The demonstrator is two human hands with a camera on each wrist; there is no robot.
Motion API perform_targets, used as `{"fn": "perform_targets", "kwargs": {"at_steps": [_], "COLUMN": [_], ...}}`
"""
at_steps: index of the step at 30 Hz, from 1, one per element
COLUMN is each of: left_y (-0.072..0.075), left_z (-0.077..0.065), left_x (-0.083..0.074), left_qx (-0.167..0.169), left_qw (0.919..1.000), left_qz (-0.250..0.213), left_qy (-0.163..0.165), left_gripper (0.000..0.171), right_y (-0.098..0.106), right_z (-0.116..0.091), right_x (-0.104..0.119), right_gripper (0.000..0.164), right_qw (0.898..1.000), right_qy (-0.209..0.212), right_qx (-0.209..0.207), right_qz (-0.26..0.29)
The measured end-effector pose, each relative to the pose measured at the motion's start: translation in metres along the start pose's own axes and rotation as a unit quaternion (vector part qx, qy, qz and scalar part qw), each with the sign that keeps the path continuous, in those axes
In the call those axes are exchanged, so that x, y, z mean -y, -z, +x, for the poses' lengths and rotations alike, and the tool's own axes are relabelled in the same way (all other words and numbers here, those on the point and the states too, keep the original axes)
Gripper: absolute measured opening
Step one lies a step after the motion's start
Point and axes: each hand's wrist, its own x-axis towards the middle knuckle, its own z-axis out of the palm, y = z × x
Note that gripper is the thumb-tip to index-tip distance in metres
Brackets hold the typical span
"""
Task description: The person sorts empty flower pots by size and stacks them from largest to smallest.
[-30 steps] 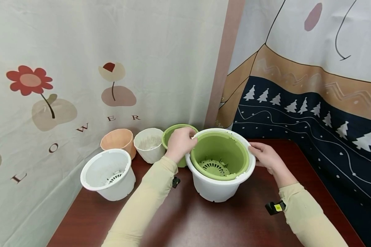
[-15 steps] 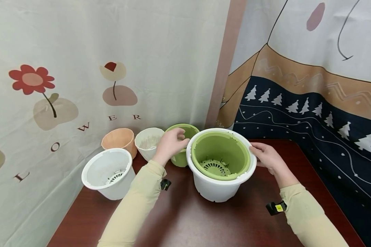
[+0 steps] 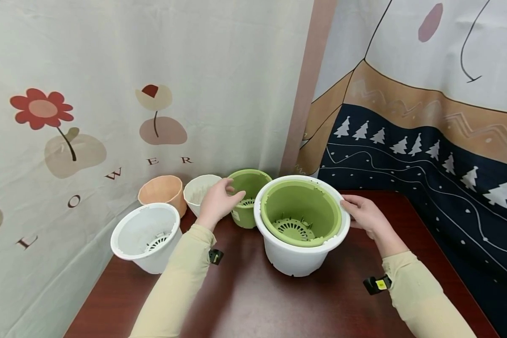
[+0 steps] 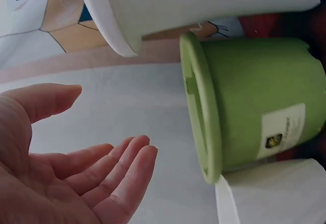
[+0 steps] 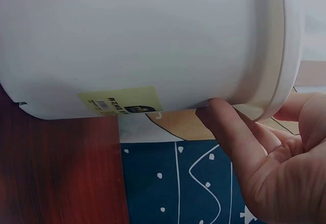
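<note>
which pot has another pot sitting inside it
The white pot gripped by the right hand: a green pot sits inside it. No other pot shows one.

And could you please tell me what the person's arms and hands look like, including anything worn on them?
The left sleeve and right sleeve are plain pale yellow and end near the wrists. The left wrist camera is small and black; the right wrist camera is also black, with a yellow patch. The left hand and right hand are bare.
</note>
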Motion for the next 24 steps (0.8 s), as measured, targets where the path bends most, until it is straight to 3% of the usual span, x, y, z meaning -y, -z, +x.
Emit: {"fn": "perform_targets", "kwargs": {"at_steps": [13, 19, 24], "left_y": [0.008, 0.005, -0.001], "left_z": [0.006, 0.009, 0.009], "left_x": [0.031, 0.042, 0.050], "left_qx": [-0.022, -0.035, -0.040], "left_qw": [0.9987, 0.9978, 0.9956], "left_qz": [-0.008, -0.018, -0.052], "left_qy": [0.045, 0.053, 0.066], "left_gripper": [0.063, 0.063, 0.062], "right_y": [0.000, 0.000, 0.000], "right_z": [-0.001, -0.001, -0.001], "right_x": [0.000, 0.001, 0.001], "right_gripper": [0.052, 0.051, 0.052], "right_qw": [1.000, 1.000, 1.000], "right_qy": [-0.001, -0.002, -0.001], "right_qx": [0.000, 0.000, 0.000], "right_qz": [0.000, 0.002, 0.003]}}
